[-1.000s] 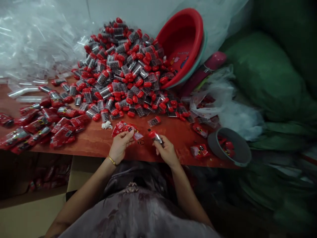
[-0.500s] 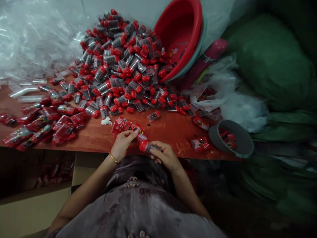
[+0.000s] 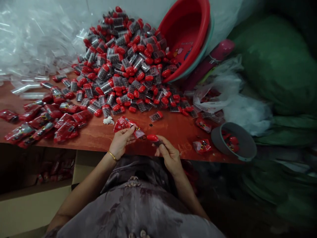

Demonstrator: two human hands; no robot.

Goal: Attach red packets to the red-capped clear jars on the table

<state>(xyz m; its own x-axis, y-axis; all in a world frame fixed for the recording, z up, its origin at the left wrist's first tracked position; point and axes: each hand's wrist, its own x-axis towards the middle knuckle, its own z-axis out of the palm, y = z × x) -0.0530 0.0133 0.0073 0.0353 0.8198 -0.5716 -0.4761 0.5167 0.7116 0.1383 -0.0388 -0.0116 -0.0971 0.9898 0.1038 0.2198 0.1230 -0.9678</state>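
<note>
Wrapper [image 3: 138, 132] in left hand [image 3: 120, 142], red-capped tube [image 3: 153, 138] in right hand [image 3: 170, 156]

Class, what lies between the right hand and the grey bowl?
In the head view, a red packet lies between the right hand and the grey bowl, with another red packet slightly farther back.

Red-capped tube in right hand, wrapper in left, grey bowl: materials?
Tube: probably clear, smooth plastic; dark contents seem to show through. Its cap: likely moulded plastic, evenly red and slightly glossy. Wrapper: thin printed film, seemingly plastic; creased, with a translucent part. Grey bowl: likely matte plastic; dull, uniform wall.
</note>
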